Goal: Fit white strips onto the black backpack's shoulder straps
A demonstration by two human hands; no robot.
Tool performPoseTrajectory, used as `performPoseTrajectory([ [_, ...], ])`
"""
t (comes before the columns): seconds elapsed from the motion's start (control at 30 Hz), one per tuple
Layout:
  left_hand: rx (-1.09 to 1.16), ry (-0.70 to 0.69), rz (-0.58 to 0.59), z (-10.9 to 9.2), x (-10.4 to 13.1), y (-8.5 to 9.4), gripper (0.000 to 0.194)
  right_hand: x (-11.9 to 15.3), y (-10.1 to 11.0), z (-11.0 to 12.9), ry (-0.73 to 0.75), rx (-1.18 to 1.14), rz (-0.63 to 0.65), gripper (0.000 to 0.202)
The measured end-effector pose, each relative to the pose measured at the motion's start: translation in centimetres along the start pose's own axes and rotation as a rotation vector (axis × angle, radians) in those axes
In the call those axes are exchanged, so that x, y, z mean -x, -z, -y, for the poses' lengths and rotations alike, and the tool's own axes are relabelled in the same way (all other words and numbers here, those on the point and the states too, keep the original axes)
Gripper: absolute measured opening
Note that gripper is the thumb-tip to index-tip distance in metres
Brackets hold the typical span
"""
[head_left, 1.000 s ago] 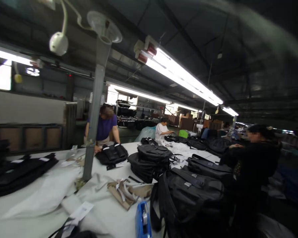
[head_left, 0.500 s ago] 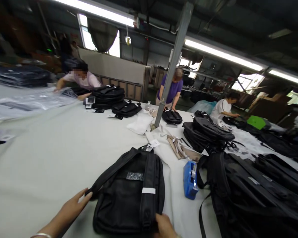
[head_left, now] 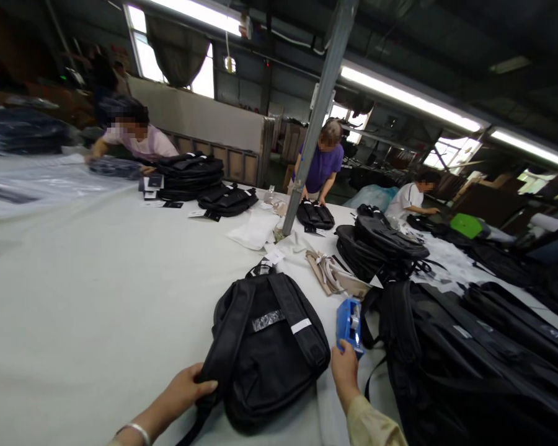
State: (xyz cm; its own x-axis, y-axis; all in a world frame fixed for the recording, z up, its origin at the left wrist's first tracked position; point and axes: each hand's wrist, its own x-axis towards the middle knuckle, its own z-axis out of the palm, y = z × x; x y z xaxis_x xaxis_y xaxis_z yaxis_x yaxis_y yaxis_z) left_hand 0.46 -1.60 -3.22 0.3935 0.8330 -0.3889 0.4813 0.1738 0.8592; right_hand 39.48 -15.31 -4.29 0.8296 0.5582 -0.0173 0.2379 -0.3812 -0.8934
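A black backpack (head_left: 267,344) lies strap-side up on a wide pale work table (head_left: 74,297), near the front edge and a little right of centre. No brand name or lettering can be read anywhere: a small silvery patch sits between the two shoulder straps and a plain white tag crosses the right strap, both too small to show any writing, and the loose paper tags (head_left: 275,255) just beyond the bag's top handle are equally illegible. The bag is matte black, padded, with broad straps running from the handle toward the near edge.

The person's left hand (head_left: 186,387), a bangle at the wrist, grips the lower left corner of the backpack, fingers curled over its edge. The right hand (head_left: 345,370) reaches to a blue tape dispenser (head_left: 349,322) just right of the bag, fingertips touching its near end; whether it grips the dispenser cannot be told.

Heaps of black bags (head_left: 451,347) crowd the right. Farther off, three workers bend over stacks of bags beside a metal post (head_left: 317,118).
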Motion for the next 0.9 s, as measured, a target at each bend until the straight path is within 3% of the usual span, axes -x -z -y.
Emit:
performPoseTrajectory([
  [0.07,0.156,-0.007,0.056,-3.0,0.6,0.7,0.040,1.1,-0.3,1.1,0.051,-0.032,-0.009,0.045],
  [0.1,0.283,0.001,0.089,-5.0,0.8,1.3,0.041,2.0,-0.7,2.0,0.062,-0.069,0.046,0.043],
  [0.13,0.442,0.015,0.134,-7.1,0.8,1.9,0.042,3.1,-1.3,3.1,0.067,-0.112,0.135,0.041],
  [0.2,0.700,0.011,0.177,-11.6,0.4,2.8,0.034,5.6,-2.7,5.9,0.003,-0.236,0.446,0.042],
  [0.27,0.895,-0.075,0.103,-15.6,-0.5,2.8,0.024,7.9,-4.3,8.9,0.000,-0.353,0.721,0.048],
  [0.37,0.982,-0.108,0.071,-19.2,-2.0,1.2,0.016,9.6,-6.4,12.9,0.092,-0.569,0.860,0.057],
  [0.5,0.974,-0.102,0.100,-20.7,-3.3,-1.1,0.011,8.3,-8.1,16.3,0.214,-0.716,0.905,0.056],
  [0.6,0.947,-0.105,0.121,-21.5,-3.9,-1.6,0.011,6.6,-8.8,17.2,0.143,-0.688,0.806,0.048],
  [0.73,0.931,-0.094,0.069,-22.7,-4.1,-0.9,0.019,5.6,-9.3,17.0,0.021,-0.633,0.743,0.040],
  [0.9,0.909,-0.072,-0.042,-23.1,-3.1,0.3,0.032,6.3,-10.3,15.4,-0.142,-0.489,0.927,0.076],
])
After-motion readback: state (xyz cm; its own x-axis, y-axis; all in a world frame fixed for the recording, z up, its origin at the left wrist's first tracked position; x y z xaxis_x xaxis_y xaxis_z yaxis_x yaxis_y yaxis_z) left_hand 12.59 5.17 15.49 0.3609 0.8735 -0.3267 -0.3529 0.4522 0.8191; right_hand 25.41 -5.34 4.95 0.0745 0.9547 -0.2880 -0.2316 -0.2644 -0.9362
